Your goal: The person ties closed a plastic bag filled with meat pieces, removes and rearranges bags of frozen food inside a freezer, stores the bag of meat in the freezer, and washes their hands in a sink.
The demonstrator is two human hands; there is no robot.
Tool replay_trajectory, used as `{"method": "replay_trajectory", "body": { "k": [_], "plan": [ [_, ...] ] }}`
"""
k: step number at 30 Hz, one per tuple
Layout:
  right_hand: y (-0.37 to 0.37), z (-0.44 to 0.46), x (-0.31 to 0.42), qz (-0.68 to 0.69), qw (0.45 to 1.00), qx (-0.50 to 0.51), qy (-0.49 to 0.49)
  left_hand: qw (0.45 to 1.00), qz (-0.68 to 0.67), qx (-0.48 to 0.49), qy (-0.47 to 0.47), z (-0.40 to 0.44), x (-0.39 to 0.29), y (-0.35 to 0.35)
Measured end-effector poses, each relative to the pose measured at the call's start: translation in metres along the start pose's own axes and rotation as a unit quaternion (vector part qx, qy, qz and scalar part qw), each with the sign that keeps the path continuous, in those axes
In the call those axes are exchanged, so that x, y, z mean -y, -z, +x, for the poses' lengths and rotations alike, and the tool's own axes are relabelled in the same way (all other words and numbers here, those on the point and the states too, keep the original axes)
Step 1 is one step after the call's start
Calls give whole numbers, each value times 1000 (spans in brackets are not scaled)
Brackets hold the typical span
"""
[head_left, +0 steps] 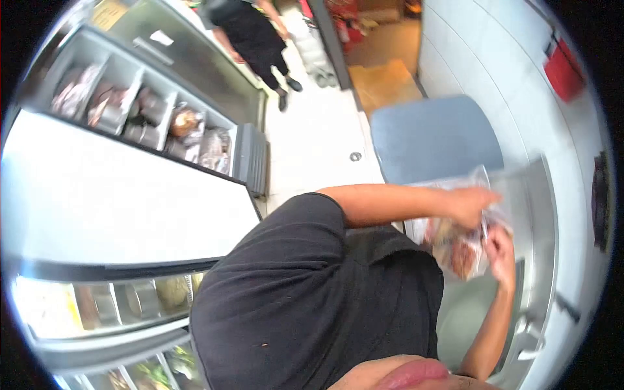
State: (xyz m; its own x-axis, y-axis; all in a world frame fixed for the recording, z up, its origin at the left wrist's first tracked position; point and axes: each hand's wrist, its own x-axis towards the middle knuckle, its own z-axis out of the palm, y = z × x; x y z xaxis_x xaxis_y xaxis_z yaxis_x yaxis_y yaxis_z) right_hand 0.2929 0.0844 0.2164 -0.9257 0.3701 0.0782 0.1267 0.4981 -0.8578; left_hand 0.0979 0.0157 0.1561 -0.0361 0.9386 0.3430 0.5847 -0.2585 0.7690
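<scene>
A clear plastic bag with reddish-brown food in it lies over the metal counter at the right. My left hand, slightly blurred, is closed on the bag's upper part, with its fingers toward the wall. Just below it, my right hand pinches the bag's edge. More clear plastic and reddish pieces show under my left forearm; their shape is partly hidden.
A grey rounded board is beyond my left arm. Below the bag is a sink with a tap. Bins of bagged food line the left side. Another person stands at the top, near a doorway.
</scene>
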Motion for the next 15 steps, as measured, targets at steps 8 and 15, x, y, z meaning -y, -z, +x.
{"method": "replay_trajectory", "body": {
  "k": [8,15],
  "plan": [
    [12,-28,-8,-138,988,-66,-16,983,87,156,37,4,-27,30],
    [-2,-36,4,-147,984,-97,-4,981,37,176,70,5,-32,35]
  ]
}}
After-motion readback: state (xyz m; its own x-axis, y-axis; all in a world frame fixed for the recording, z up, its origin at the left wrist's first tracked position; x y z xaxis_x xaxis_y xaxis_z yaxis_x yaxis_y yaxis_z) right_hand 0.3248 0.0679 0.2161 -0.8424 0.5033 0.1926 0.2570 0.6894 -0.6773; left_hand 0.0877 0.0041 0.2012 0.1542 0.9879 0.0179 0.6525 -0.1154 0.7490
